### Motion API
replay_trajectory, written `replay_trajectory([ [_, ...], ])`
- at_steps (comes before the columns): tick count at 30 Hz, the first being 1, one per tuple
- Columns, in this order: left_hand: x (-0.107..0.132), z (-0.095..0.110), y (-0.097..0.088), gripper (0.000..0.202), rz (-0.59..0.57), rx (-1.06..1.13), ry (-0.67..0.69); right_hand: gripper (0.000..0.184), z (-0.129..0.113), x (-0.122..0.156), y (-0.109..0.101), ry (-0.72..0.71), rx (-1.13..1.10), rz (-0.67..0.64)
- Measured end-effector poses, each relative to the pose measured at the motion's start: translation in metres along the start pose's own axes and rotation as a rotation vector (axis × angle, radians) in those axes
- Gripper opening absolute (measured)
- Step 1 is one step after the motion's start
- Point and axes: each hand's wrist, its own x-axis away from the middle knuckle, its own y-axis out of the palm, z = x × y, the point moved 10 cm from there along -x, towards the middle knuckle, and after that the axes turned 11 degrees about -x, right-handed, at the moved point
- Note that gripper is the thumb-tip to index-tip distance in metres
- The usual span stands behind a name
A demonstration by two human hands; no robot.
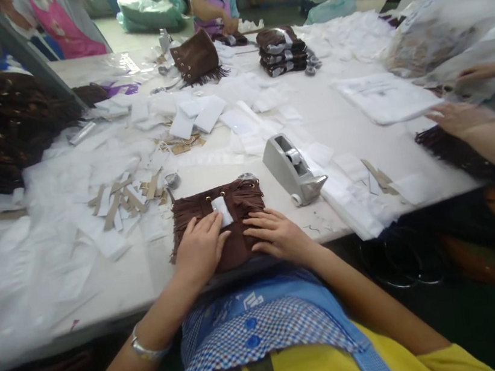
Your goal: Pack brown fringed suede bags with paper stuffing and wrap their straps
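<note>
A brown fringed suede bag (231,203) lies flat at the table's near edge, a small white tag (222,210) on its front. My left hand (200,248) rests on the bag's left half, fingers stretched out, thumb touching the tag. My right hand (276,234) lies flat on the bag's right half with its fingers spread. Neither hand grips anything.
A grey tape dispenser (293,168) stands right of the bag. White papers and plastic sleeves (93,187) litter the white table (345,130). More brown bags (282,50) are stacked far back. A co-worker's hands (461,116) work at the right; others stand at the far side.
</note>
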Motion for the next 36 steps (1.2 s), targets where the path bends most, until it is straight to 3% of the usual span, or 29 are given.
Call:
replay_trajectory([
  [3,0.002,0.006,0.006,0.047,0.063,-0.041,-0.004,0.032,0.02,-0.001,0.007,-0.004,0.025,0.05],
  [6,-0.007,0.0,0.01,0.047,0.138,-0.048,-0.027,0.025,0.03,-0.01,0.0,0.022,0.034,0.144],
  [10,-0.019,-0.008,0.015,0.048,0.159,-0.038,0.003,0.024,0.01,0.0,-0.03,0.057,0.059,0.398],
  [12,-0.02,-0.006,0.016,0.048,0.159,-0.017,0.039,0.026,-0.007,0.011,-0.032,0.035,0.065,0.447],
  [15,-0.018,-0.002,0.013,0.043,0.173,0.023,0.044,0.028,-0.027,0.017,-0.007,-0.05,0.133,0.32],
  [19,-0.013,-0.001,0.012,0.04,0.133,0.053,0.02,0.025,-0.019,0.01,0.02,-0.049,0.242,0.264],
  [22,-0.005,0.004,0.02,0.054,0.086,0.012,0.067,0.021,-0.011,-0.001,0.024,-0.006,0.241,0.261],
  [25,0.006,0.011,0.03,0.08,0.082,-0.022,0.147,0.019,-0.018,-0.01,0.016,0.0,0.196,0.159],
  [27,0.011,0.013,0.035,0.085,0.088,-0.04,0.169,0.02,-0.028,-0.012,-0.003,-0.053,0.116,0.095],
  [28,0.013,0.013,0.037,0.084,0.087,-0.05,0.17,0.02,-0.029,-0.011,-0.022,-0.057,0.073,0.117],
  [30,0.014,0.012,0.04,0.084,0.084,-0.067,0.166,0.022,-0.012,-0.001,-0.08,0.036,0.039,0.303],
  [33,0.015,0.011,0.042,0.089,0.091,-0.06,0.166,0.023,0.047,0.041,-0.17,0.368,0.213,0.679],
  [34,0.015,0.011,0.042,0.09,0.1,-0.054,0.167,0.023,0.073,0.055,-0.186,0.517,0.285,0.687],
  [36,0.015,0.01,0.041,0.09,0.119,-0.048,0.162,0.024,0.133,0.08,-0.194,0.856,0.357,0.521],
])
